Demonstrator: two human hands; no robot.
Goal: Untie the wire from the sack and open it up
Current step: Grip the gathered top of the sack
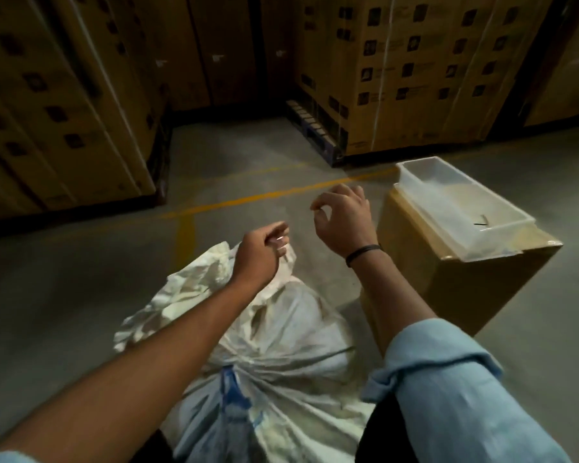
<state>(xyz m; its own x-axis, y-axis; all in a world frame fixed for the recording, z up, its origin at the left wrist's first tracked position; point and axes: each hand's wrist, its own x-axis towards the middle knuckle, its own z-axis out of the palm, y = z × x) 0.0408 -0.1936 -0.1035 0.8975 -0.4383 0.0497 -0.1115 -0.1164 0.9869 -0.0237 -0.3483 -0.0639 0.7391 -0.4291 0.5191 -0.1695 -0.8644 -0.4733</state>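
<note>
The left hand (259, 250) pinches the sack (268, 355) top. The right hand (343, 217), above the sack, has fingertips pinched together; wire not visible.

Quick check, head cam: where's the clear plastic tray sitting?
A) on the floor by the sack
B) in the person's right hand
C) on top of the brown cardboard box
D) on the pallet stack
C: the clear plastic tray rests on the top face of the brown cardboard box, right of the white woven sack; neither hand touches it.
</note>
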